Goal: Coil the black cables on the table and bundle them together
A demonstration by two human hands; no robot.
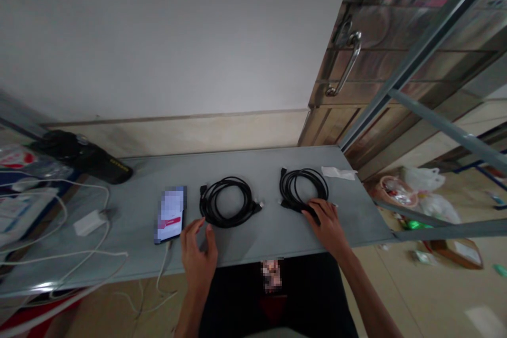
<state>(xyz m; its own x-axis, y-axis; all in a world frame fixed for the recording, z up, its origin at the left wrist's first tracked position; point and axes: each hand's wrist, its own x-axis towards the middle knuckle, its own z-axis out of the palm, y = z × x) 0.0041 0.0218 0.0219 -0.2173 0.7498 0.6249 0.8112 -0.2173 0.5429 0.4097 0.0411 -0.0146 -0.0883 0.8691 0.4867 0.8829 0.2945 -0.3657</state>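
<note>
Two coiled black cables lie on a grey table (261, 237). My right hand (327, 224) rests with its fingers spread flat on the near edge of the right coil (303, 188). My left hand (198, 253) hovers over the table's front edge, fingers loosely apart and holding nothing. It is just below and left of the left coil (226, 202), not touching it. A phone (170, 215) with a lit screen lies left of that hand, with a white lead plugged into its near end.
A white charger (89, 222) and loose white cables trail across the table's left side. A black bag (81, 156) sits at the back left. A crumpled white paper (338, 172) lies at the back right. Beyond the right edge are a metal door, frame bars and floor clutter.
</note>
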